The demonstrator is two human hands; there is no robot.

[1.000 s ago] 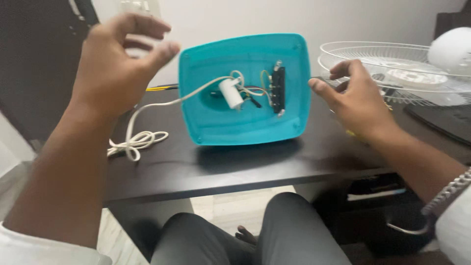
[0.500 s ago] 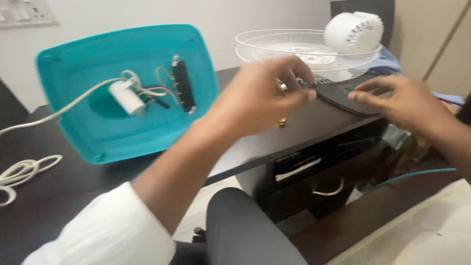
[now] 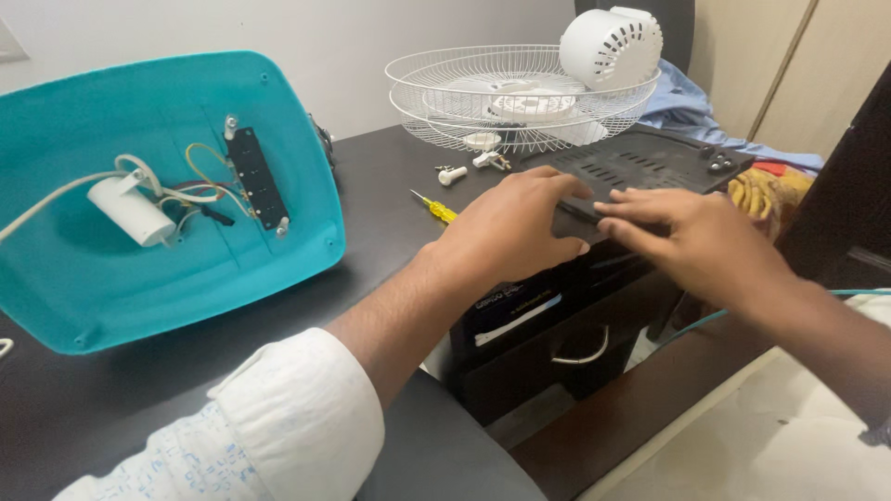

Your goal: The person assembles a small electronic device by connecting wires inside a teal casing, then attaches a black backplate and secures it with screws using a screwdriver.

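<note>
Both hands are meeting at the near edge of the black vented panel (image 3: 640, 165), which is lying flat at the desk's right end. The left hand (image 3: 509, 232) is curling over that edge, and the right hand (image 3: 691, 237) is pressing flat fingers on it; whether either is truly pinching it cannot be told. Risks: the panel could be slipping off the desk (image 3: 390, 186) edge, or knocking the yellow screwdriver (image 3: 434, 207) and white screws (image 3: 452, 173) away.
</note>
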